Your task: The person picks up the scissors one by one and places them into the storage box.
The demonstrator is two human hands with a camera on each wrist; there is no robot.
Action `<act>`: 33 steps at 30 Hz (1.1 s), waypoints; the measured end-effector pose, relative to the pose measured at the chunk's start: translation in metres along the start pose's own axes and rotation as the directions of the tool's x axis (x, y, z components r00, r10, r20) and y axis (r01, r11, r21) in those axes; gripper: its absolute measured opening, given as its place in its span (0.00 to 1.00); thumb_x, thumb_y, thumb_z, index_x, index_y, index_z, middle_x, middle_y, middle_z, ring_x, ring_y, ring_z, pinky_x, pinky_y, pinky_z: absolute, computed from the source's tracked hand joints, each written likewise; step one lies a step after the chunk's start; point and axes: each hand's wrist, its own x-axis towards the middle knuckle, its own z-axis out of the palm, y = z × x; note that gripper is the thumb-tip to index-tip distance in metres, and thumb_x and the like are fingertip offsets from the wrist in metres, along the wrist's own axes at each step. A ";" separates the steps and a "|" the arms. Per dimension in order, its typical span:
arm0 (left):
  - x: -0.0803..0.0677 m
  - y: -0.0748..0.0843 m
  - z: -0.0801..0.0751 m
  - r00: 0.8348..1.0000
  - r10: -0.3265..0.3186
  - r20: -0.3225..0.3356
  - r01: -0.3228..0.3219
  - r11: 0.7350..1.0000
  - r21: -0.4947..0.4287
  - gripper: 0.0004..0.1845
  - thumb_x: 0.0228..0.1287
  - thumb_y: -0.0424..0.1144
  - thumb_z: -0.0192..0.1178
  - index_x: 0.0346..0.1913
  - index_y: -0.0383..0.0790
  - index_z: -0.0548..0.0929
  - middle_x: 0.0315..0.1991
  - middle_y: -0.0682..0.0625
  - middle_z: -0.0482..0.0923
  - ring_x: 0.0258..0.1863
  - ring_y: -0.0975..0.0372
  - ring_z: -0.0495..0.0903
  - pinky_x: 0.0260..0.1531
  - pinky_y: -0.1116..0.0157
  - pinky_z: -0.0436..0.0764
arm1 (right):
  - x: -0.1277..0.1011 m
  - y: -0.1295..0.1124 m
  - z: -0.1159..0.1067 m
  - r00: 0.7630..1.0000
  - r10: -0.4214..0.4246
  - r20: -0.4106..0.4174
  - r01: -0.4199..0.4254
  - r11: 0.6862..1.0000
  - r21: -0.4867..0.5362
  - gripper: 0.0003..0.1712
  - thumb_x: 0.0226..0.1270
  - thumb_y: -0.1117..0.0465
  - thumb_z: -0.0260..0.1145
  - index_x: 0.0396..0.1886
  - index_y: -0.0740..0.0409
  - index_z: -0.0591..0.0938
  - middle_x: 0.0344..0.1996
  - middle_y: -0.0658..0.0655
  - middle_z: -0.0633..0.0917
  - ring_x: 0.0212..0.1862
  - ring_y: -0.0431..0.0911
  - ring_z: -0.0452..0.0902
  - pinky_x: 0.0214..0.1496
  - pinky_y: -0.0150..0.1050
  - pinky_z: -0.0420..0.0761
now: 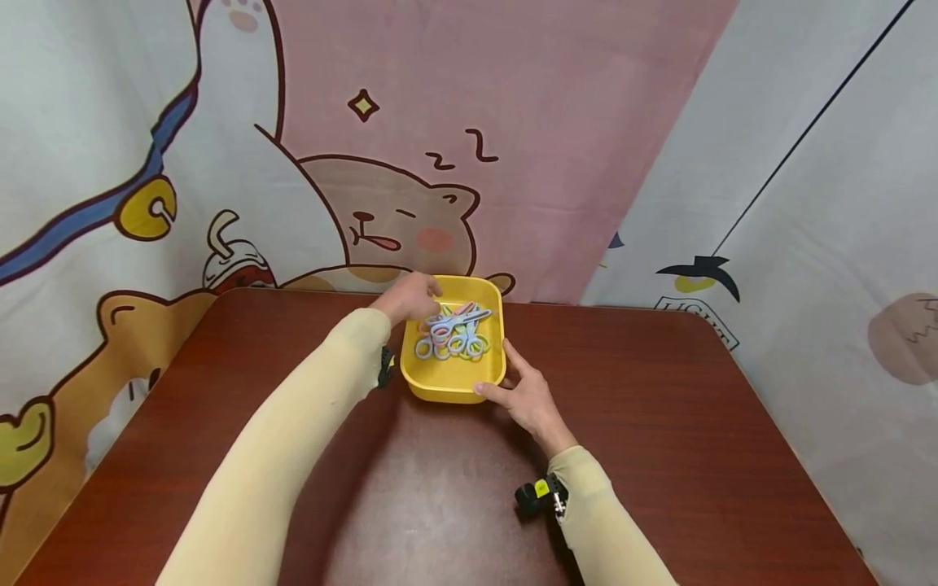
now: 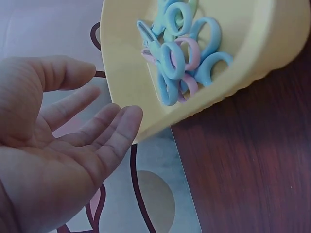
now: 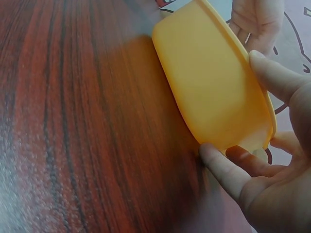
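A yellow tray (image 1: 449, 389) stands at the far middle of the table and holds several small scissors (image 1: 454, 334) with blue and pink loop handles. My left hand (image 1: 410, 298) hovers over the tray's far left corner. In the left wrist view that left hand (image 2: 73, 126) shows an empty palm with relaxed fingers beside the tray's rim (image 2: 127, 92), near the scissors (image 2: 180, 53). My right hand (image 1: 524, 392) braces the tray's near right corner. In the right wrist view the right hand's thumb (image 3: 218, 167) presses the tray's wall (image 3: 209, 82) and a straight finger (image 3: 272, 73) lies along the rim.
The dark red wooden table (image 1: 659, 423) has rounded far corners, and the tray sits close to its back edge. A cartoon-printed cloth (image 1: 410, 122) hangs behind and to both sides. A small black device (image 1: 538, 495) is strapped at my right wrist.
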 end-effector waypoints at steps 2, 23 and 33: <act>-0.001 -0.003 -0.001 1.000 0.014 0.001 -0.014 1.000 0.009 0.25 0.69 0.35 0.58 0.67 0.33 0.77 0.66 0.36 0.76 0.66 0.47 0.74 0.67 0.52 0.74 | 0.001 0.000 0.000 1.000 -0.003 -0.004 0.003 1.000 -0.008 0.59 0.60 0.56 0.80 0.84 0.43 0.56 0.78 0.59 0.66 0.63 0.55 0.81 0.57 0.43 0.84; -0.032 -0.033 0.004 0.990 0.123 -0.070 -0.121 0.992 0.039 0.25 0.71 0.34 0.58 0.68 0.31 0.76 0.65 0.35 0.76 0.63 0.45 0.76 0.61 0.50 0.78 | 0.005 0.002 0.003 0.999 -0.039 -0.001 0.039 0.999 -0.009 0.58 0.61 0.56 0.79 0.85 0.44 0.55 0.76 0.61 0.68 0.59 0.55 0.83 0.49 0.36 0.83; -0.045 -0.046 0.006 0.985 0.140 -0.098 -0.140 0.990 0.002 0.24 0.73 0.34 0.59 0.69 0.31 0.75 0.62 0.36 0.75 0.60 0.46 0.78 0.57 0.51 0.82 | 0.006 0.002 0.001 0.999 -0.052 0.005 0.053 0.997 -0.064 0.58 0.62 0.52 0.79 0.85 0.48 0.54 0.77 0.62 0.67 0.60 0.55 0.82 0.52 0.39 0.83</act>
